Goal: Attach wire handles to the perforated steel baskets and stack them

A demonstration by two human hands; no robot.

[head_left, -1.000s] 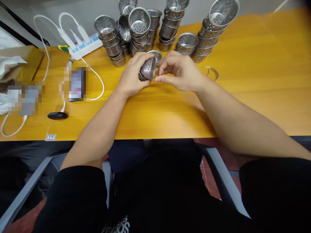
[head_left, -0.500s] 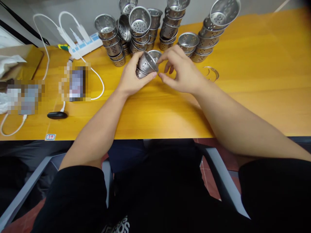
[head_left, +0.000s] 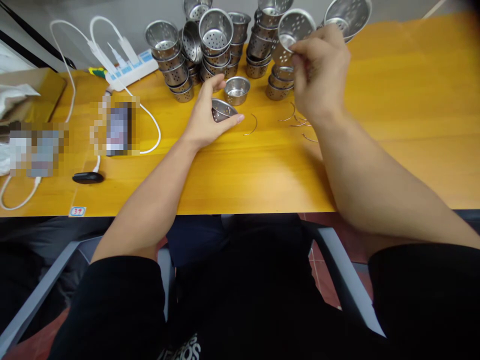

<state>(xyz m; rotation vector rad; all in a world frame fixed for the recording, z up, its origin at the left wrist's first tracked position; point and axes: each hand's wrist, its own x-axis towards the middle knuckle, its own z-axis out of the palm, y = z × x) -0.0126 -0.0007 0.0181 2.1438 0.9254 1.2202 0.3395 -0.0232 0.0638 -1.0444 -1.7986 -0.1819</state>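
Note:
My right hand (head_left: pixel 320 75) is raised at the back of the yellow table (head_left: pixel 393 115) and holds a perforated steel strainer cup (head_left: pixel 294 27) tilted above a short stack of cups (head_left: pixel 279 82). My left hand (head_left: pixel 206 117) rests on the table with its fingers curled around another steel cup (head_left: pixel 221 109) that sits there. A single cup (head_left: pixel 237 90) stands just beyond it. Thin wire handles lie loose on the wood: one (head_left: pixel 252 126) beside my left thumb and several (head_left: pixel 298 121) under my right wrist.
Several tall stacks of steel strainer cups (head_left: pixel 215 45) crowd the back edge. A white power strip (head_left: pixel 129 67) with cables, a blurred phone (head_left: pixel 118 127) and a small black object (head_left: pixel 88 177) lie at the left. A cardboard box (head_left: pixel 30 92) sits far left.
My right hand lifted a cup away from the left hand, up and to the right toward the stacks. Loose wire handles under my right wrist are now uncovered. The left hand stayed put.

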